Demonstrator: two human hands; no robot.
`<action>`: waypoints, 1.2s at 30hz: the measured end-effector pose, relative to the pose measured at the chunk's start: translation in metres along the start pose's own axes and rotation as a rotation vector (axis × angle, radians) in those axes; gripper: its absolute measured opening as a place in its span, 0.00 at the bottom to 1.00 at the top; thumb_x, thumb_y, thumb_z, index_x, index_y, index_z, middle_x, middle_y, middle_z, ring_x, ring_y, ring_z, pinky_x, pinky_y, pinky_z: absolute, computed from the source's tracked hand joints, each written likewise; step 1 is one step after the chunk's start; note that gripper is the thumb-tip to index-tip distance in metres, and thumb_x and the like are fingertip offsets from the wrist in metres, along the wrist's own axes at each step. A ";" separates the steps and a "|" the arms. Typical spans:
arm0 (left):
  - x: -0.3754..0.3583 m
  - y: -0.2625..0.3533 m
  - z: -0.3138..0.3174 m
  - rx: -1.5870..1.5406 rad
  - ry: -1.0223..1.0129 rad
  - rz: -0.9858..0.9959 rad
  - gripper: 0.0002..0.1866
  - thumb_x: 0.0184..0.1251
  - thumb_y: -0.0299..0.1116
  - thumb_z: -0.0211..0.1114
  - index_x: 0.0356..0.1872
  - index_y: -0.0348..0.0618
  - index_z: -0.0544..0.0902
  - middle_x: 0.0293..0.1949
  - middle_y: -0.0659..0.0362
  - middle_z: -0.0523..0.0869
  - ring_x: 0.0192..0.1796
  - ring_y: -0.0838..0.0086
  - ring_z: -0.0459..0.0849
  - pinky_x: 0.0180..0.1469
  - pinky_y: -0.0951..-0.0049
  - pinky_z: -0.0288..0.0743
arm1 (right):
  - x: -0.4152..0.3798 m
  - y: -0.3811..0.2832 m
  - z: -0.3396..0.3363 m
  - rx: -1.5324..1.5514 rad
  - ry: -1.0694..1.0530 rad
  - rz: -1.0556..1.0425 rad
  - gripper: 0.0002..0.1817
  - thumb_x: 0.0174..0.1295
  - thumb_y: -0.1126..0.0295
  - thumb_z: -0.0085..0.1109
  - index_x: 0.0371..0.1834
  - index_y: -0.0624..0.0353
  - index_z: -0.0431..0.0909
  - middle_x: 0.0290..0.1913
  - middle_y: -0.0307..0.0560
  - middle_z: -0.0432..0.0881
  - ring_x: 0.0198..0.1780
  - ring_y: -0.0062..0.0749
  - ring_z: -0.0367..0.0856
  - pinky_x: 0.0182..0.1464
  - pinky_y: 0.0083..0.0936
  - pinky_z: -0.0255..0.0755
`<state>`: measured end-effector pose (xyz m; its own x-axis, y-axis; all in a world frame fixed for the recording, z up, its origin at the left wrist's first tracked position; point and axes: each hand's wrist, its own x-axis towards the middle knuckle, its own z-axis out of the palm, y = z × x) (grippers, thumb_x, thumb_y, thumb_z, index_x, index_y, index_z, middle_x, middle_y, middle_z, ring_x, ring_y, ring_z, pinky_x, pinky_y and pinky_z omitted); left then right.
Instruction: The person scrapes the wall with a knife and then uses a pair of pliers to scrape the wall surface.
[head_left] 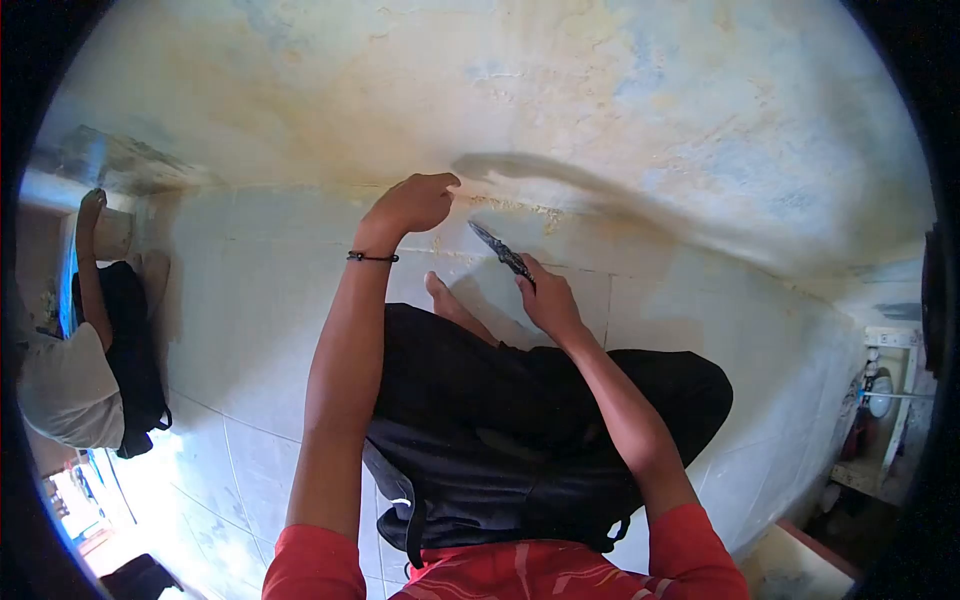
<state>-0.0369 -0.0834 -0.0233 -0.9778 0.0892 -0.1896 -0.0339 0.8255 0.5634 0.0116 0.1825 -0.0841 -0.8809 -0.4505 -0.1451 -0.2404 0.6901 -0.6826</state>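
My right hand (548, 300) is closed around the dark handle of a folding knife (503, 250). Its blade is out and points up and left toward the base of the wall. A short gap separates the blade tip from the wall. My left hand (412, 207) is at the seam where the wall (600, 100) meets the tiled floor, its back toward me. The index finger reaches out and the other fingers are bent and partly hidden; nothing shows in them. Yellowish, flaking residue (515, 208) runs along the seam just right of the left hand.
Pale floor tiles (270, 370) surround my bent legs in black trousers (500, 410). My bare foot (450, 300) is near the wall. Another person (75, 390) sits at the far left, one arm raised toward the wall. A white shelf frame (888, 400) with items stands at right.
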 end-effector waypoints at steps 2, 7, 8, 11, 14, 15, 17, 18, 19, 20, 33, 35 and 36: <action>-0.001 -0.002 0.000 0.001 -0.004 -0.013 0.17 0.64 0.34 0.50 0.51 0.42 0.78 0.41 0.43 0.83 0.43 0.48 0.81 0.48 0.58 0.74 | -0.002 -0.008 0.001 -0.051 -0.037 0.012 0.21 0.64 0.65 0.51 0.60 0.57 0.69 0.34 0.64 0.81 0.37 0.60 0.80 0.40 0.48 0.73; 0.003 -0.005 0.008 -0.018 -0.003 0.024 0.17 0.65 0.34 0.49 0.51 0.43 0.79 0.44 0.43 0.83 0.46 0.48 0.81 0.50 0.57 0.73 | 0.004 -0.019 0.008 -0.131 -0.086 -0.104 0.21 0.63 0.65 0.52 0.59 0.57 0.71 0.33 0.64 0.80 0.37 0.60 0.80 0.40 0.48 0.72; 0.005 -0.008 0.011 -0.014 -0.003 0.018 0.17 0.65 0.34 0.49 0.51 0.43 0.79 0.44 0.43 0.83 0.46 0.48 0.81 0.50 0.57 0.73 | 0.013 -0.019 0.007 -0.156 -0.076 -0.082 0.21 0.64 0.65 0.52 0.60 0.56 0.70 0.33 0.64 0.80 0.37 0.60 0.80 0.40 0.48 0.72; 0.006 -0.008 0.013 -0.003 -0.063 -0.043 0.17 0.64 0.33 0.48 0.51 0.44 0.79 0.46 0.44 0.83 0.49 0.48 0.80 0.52 0.57 0.73 | 0.036 -0.021 0.010 -0.154 -0.050 -0.011 0.22 0.65 0.65 0.50 0.62 0.56 0.68 0.33 0.63 0.81 0.37 0.59 0.80 0.40 0.49 0.73; 0.009 -0.003 0.013 -0.039 -0.068 -0.076 0.17 0.64 0.33 0.48 0.51 0.44 0.79 0.46 0.44 0.83 0.50 0.48 0.80 0.53 0.57 0.73 | 0.036 -0.029 0.017 -0.174 -0.025 0.033 0.22 0.65 0.65 0.50 0.61 0.56 0.68 0.33 0.63 0.81 0.36 0.59 0.80 0.40 0.50 0.73; 0.009 -0.002 0.013 -0.019 -0.068 -0.066 0.17 0.64 0.33 0.48 0.51 0.44 0.79 0.46 0.44 0.83 0.50 0.48 0.80 0.53 0.57 0.73 | 0.035 -0.033 0.018 -0.216 -0.026 0.023 0.21 0.63 0.65 0.52 0.60 0.56 0.70 0.32 0.64 0.81 0.36 0.59 0.80 0.39 0.50 0.73; 0.010 -0.001 0.015 0.003 -0.071 -0.056 0.17 0.64 0.33 0.48 0.51 0.44 0.79 0.46 0.43 0.83 0.50 0.48 0.80 0.54 0.56 0.73 | 0.035 -0.035 0.010 -0.240 -0.071 -0.031 0.21 0.63 0.65 0.52 0.60 0.56 0.70 0.31 0.65 0.80 0.36 0.60 0.80 0.39 0.51 0.73; 0.009 0.000 0.015 -0.002 -0.073 -0.069 0.17 0.64 0.33 0.48 0.51 0.44 0.79 0.46 0.43 0.83 0.50 0.48 0.80 0.53 0.56 0.73 | 0.036 -0.036 0.005 -0.263 -0.118 -0.087 0.21 0.64 0.65 0.52 0.60 0.55 0.70 0.31 0.65 0.80 0.35 0.60 0.80 0.39 0.51 0.73; 0.008 0.001 0.014 -0.006 -0.075 -0.084 0.17 0.64 0.33 0.48 0.51 0.44 0.79 0.46 0.43 0.83 0.50 0.48 0.80 0.53 0.56 0.73 | 0.041 -0.034 0.001 -0.261 -0.119 -0.086 0.21 0.64 0.65 0.52 0.60 0.55 0.70 0.31 0.65 0.80 0.35 0.60 0.80 0.39 0.51 0.73; 0.008 0.001 0.012 -0.005 -0.076 -0.086 0.17 0.64 0.33 0.48 0.51 0.44 0.79 0.46 0.43 0.83 0.50 0.48 0.80 0.53 0.56 0.73 | 0.049 -0.033 -0.005 -0.287 -0.142 -0.067 0.21 0.65 0.63 0.49 0.61 0.54 0.68 0.32 0.64 0.80 0.36 0.59 0.81 0.40 0.50 0.74; 0.008 -0.007 0.011 0.012 -0.071 -0.065 0.18 0.64 0.33 0.48 0.51 0.42 0.79 0.46 0.43 0.82 0.49 0.48 0.80 0.53 0.57 0.73 | 0.048 -0.017 0.006 -0.205 -0.071 -0.031 0.21 0.66 0.62 0.48 0.62 0.49 0.67 0.31 0.63 0.80 0.36 0.59 0.81 0.39 0.49 0.74; 0.010 -0.006 0.011 0.024 -0.076 -0.059 0.18 0.64 0.33 0.48 0.51 0.42 0.78 0.46 0.43 0.82 0.49 0.48 0.80 0.53 0.57 0.73 | 0.041 -0.014 0.012 -0.205 -0.083 -0.090 0.21 0.66 0.62 0.48 0.62 0.50 0.67 0.31 0.63 0.80 0.36 0.59 0.81 0.39 0.49 0.74; 0.011 -0.004 0.012 0.021 -0.078 -0.067 0.18 0.64 0.33 0.48 0.51 0.42 0.78 0.46 0.43 0.82 0.49 0.48 0.80 0.53 0.56 0.73 | 0.038 -0.014 0.013 -0.202 -0.094 -0.144 0.21 0.66 0.62 0.48 0.62 0.51 0.67 0.31 0.63 0.80 0.36 0.59 0.80 0.39 0.49 0.74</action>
<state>-0.0451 -0.0793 -0.0377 -0.9544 0.0760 -0.2887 -0.0932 0.8428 0.5302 -0.0130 0.1480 -0.0894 -0.7926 -0.5959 -0.1290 -0.4450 0.7100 -0.5458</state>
